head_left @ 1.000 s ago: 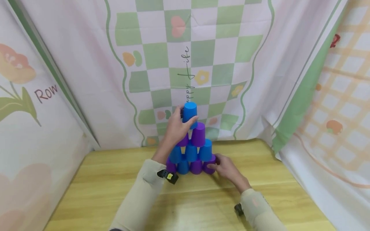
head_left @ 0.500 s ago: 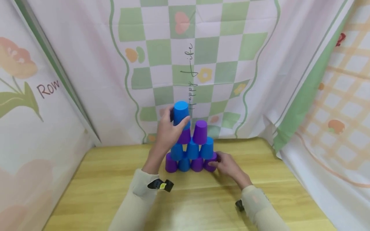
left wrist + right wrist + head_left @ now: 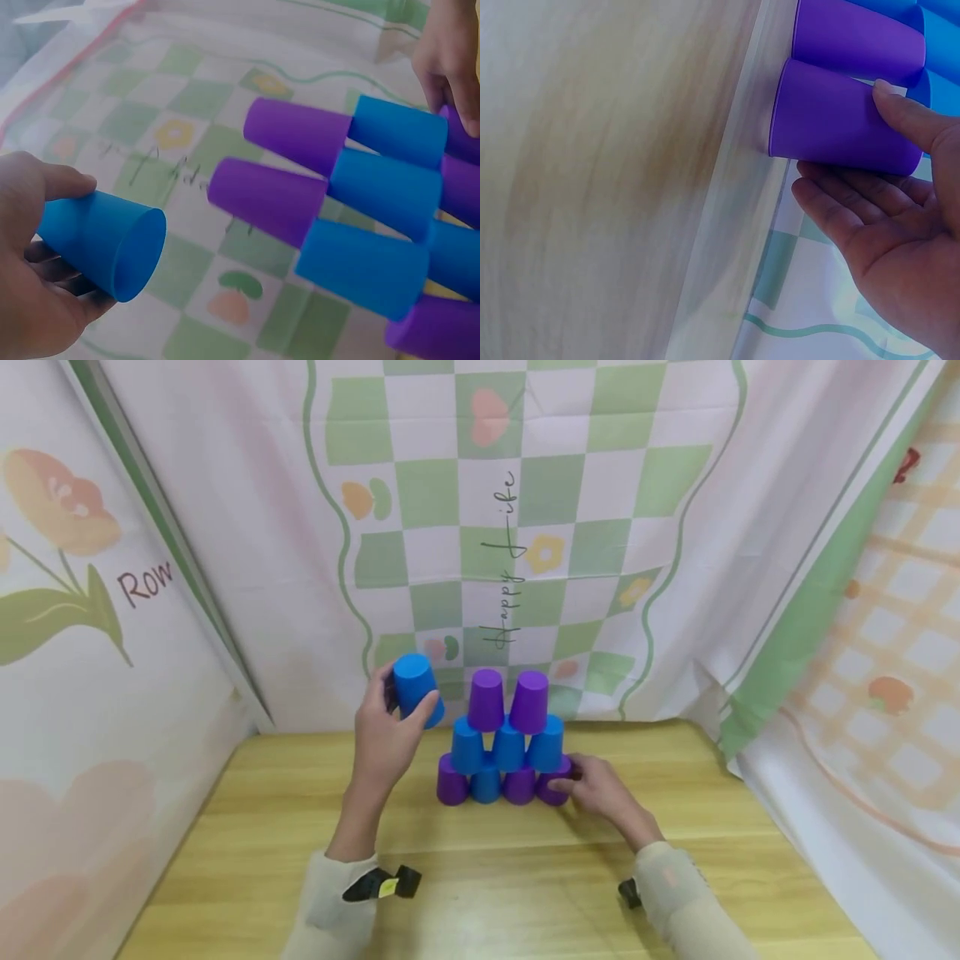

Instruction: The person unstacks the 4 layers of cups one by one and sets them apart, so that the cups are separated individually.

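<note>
The left hand [image 3: 384,731] grips a tilted, upside-down blue cup [image 3: 414,685] in mid-air, apart from the left edge of a three-tier cup pyramid [image 3: 508,748]. The right hand [image 3: 600,787] pinches its bottom-right purple cup [image 3: 552,787]. Wooden tabletop [image 3: 495,893] stretches in front; checkered cloth [image 3: 427,493] hangs behind.

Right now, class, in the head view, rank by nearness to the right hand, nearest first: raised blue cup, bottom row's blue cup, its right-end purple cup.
1. Right-end purple cup: touching the right hand.
2. Bottom-row blue cup: farther left.
3. Raised blue cup: in the left hand.
</note>
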